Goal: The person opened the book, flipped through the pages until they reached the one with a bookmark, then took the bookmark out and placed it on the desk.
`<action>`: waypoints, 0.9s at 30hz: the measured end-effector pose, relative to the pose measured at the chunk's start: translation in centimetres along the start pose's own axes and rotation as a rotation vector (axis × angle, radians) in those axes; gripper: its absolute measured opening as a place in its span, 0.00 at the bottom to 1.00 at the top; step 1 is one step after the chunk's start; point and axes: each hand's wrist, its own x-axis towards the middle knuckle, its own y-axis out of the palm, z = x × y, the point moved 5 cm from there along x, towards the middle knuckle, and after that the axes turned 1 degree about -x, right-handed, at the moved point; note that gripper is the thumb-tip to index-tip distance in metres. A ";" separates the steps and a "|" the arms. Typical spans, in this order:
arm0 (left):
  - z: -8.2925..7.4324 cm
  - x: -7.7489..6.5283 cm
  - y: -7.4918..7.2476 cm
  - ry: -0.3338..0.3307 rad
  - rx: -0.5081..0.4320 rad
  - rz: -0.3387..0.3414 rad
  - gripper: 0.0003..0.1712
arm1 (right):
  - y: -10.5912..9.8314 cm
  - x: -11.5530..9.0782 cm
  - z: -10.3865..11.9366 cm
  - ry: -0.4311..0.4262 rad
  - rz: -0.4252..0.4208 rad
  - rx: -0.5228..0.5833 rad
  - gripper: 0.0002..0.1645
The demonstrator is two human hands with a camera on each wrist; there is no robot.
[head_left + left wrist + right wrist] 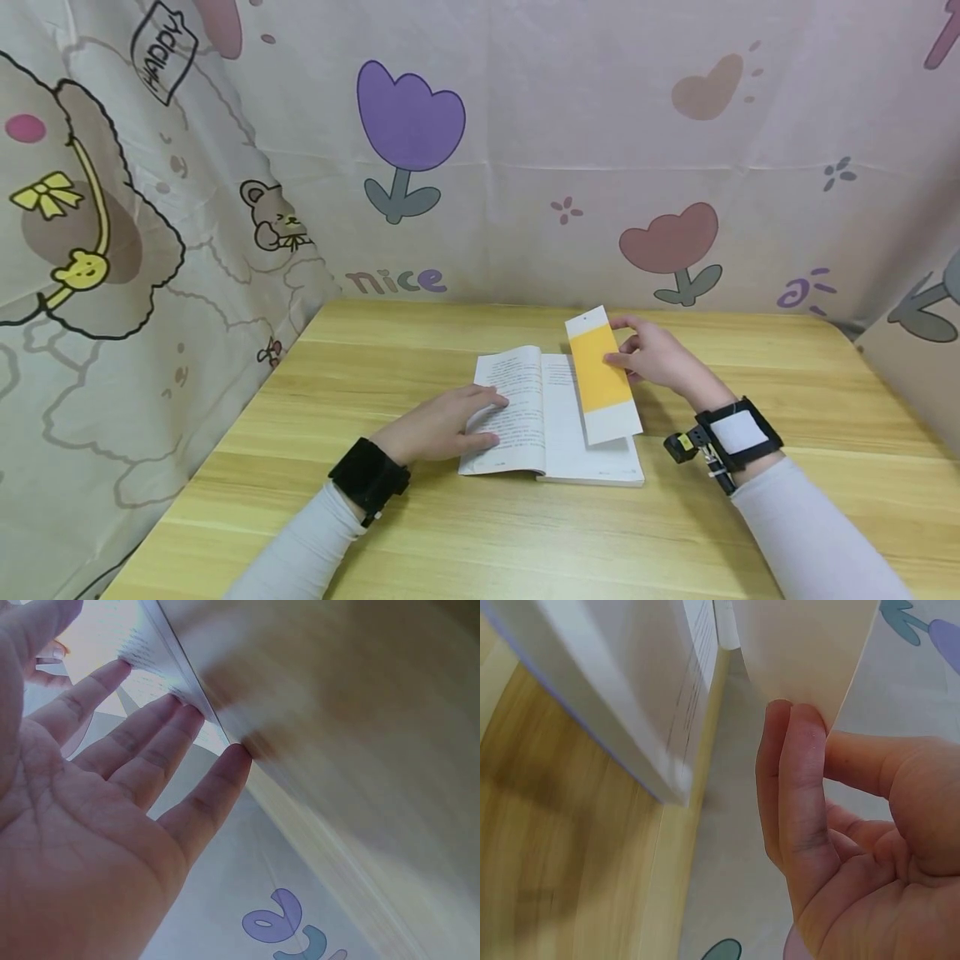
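Note:
An open book [517, 417] lies on the wooden table, printed text on its left page. My left hand [448, 421] rests on that page with fingers spread; in the left wrist view its fingertips [238, 754] reach the book's edge. Over the right page, my right hand [651, 354] pinches a bookmark [603, 375], a tall card strip with a yellow middle, white ends and a small hole at the top. From the right wrist view, thumb and fingers [804, 750] grip the card's edge, with its pale back [802, 652] showing.
The wooden table [465, 533] reaches back to a printed cloth [525, 167] with flowers and cartoon figures. More cloth hangs at the left and right sides. Each wrist wears a black strap [369, 477], and a small camera [681, 447] sits on the right one.

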 end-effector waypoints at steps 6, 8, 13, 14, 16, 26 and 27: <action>0.0 -0.1 0.0 0.005 -0.006 0.000 0.33 | -0.8 -0.7 -0.4 -0.005 -0.004 -0.023 0.38; 0.0 -0.1 0.0 0.007 -0.010 -0.001 0.33 | -1.3 -1.0 -0.6 -0.003 -0.014 -0.035 0.38; -0.1 0.1 0.0 0.010 -0.020 -0.004 0.33 | -2.4 -1.8 -1.3 -0.007 -0.015 -0.028 0.38; -0.1 0.1 0.0 0.010 -0.021 -0.005 0.33 | -2.6 -1.9 -1.5 -0.009 -0.013 -0.028 0.39; -0.1 0.1 0.0 0.011 -0.018 -0.004 0.33 | -2.9 -2.1 -1.8 -0.012 -0.013 -0.028 0.39; 0.0 0.2 0.1 0.001 -0.015 -0.001 0.33 | -4.2 -3.2 -3.5 0.010 -0.017 -0.003 0.41; 0.0 0.2 0.1 0.001 -0.017 0.000 0.33 | -4.3 -3.3 -3.7 0.014 -0.011 0.005 0.41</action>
